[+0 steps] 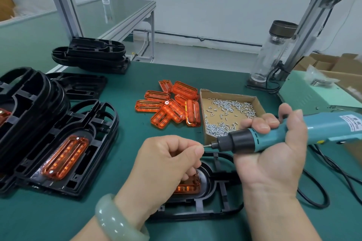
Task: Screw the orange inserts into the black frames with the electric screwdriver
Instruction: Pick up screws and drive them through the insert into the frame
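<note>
My right hand point(274, 152) grips the teal electric screwdriver point(293, 133), held level with its bit pointing left. My left hand point(168, 164) pinches a small screw point(204, 146) at the tip of the bit. Beneath both hands a black frame point(217, 197) lies on the green mat, with an orange insert point(188, 187) seated in it and mostly hidden by my left hand. To the left, another black frame point(82, 143) holds an orange insert point(64, 157) with screws at both ends. Several loose orange inserts point(170, 103) lie in a pile at the centre.
A cardboard tray point(250, 98) of screws sits right of the orange pile. Stacks of black frames point(31, 103) stand at the left and far left point(92, 55). A glass bottle point(272, 51), a pale green power unit point(313, 94) and black cables point(333, 174) are at the right.
</note>
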Demonstrator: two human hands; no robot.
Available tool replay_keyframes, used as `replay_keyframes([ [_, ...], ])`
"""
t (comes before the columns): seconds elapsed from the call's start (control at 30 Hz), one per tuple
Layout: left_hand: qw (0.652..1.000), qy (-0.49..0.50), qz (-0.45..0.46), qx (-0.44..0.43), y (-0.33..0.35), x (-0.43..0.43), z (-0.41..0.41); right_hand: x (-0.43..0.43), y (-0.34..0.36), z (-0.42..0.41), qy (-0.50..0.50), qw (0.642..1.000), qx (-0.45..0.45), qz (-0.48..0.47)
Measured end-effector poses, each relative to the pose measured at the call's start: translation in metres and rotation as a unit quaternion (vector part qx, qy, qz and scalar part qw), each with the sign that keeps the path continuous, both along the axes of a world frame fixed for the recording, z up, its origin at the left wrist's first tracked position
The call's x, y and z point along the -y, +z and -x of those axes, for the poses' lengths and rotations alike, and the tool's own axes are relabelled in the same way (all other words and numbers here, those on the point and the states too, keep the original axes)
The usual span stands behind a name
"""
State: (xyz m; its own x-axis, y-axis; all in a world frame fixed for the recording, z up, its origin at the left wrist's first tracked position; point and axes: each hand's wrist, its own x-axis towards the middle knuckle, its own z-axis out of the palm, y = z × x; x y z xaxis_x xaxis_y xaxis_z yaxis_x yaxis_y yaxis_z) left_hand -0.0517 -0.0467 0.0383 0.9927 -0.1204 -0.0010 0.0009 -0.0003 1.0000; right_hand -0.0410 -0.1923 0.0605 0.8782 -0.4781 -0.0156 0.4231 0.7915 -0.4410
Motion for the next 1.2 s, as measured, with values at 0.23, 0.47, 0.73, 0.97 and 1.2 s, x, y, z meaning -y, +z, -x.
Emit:
replay_keyframes([
  [0.23, 0.998, -0.039, -0.053, 0.008, 0.003, -0.013, -0.004, 0.001, -0.006, -0.003, -0.017, 0.999, 0.026, 0.028],
  [0.47, 0.948, -0.050, -0.307, 0.071, 0.001, -0.037, -0.007, 0.017, -0.009, -0.004, -0.019, 0.998, 0.007, 0.058],
  [0.73, 0.849, -0.113, -0.489, 0.165, -0.008, -0.024, -0.002, 0.018, -0.011, -0.005, 0.032, 0.982, -0.005, 0.185],
  [0.97, 0.831, -0.108, -0.520, 0.166, -0.010, -0.019, -0.005, 0.007, -0.009, -0.006, 0.057, 0.962, 0.018, 0.268],
  [1.2, 0.829, -0.103, -0.522, 0.172, -0.013, -0.020, -0.005, -0.002, -0.008, -0.005, 0.057, 0.939, 0.024, 0.337],
])
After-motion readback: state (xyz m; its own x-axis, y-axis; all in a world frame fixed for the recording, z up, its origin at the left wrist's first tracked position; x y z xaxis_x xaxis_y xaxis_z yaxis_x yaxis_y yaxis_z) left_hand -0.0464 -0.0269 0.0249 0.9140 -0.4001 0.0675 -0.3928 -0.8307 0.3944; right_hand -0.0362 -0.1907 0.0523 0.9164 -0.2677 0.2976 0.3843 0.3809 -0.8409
